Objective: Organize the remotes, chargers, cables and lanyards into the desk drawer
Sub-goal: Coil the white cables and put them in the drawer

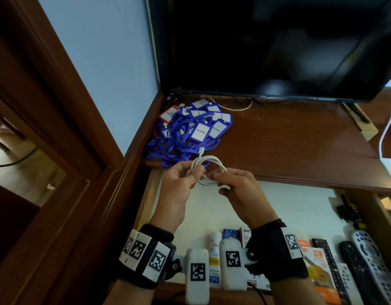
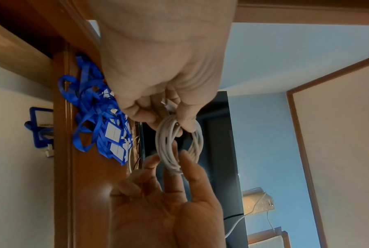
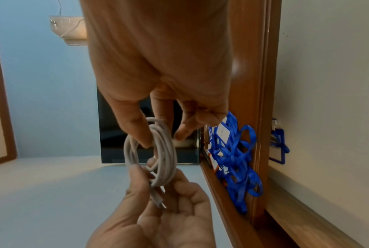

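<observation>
A coiled white cable [image 1: 212,159] is held above the open drawer [image 1: 289,205] by both hands. My left hand [image 1: 195,172] pinches one side of the coil [image 2: 168,151] between thumb and fingers, with a plug end lying in the palm [image 3: 160,201]. My right hand [image 1: 218,179] has its fingers hooked through the other side of the coil [image 3: 164,151]. A heap of blue lanyards [image 1: 190,130] with white badge cards lies on the desk top [image 1: 289,139], just beyond the hands. Several remotes [image 1: 366,260] lie in the drawer at the near right.
A dark TV [image 1: 267,47] stands at the back of the desk. An orange box [image 1: 320,267], small cartons and a tube lie along the drawer's near edge. One blue badge holder [image 2: 41,127] lies on the drawer's white floor. A wooden door frame [image 1: 58,106] rises at the left.
</observation>
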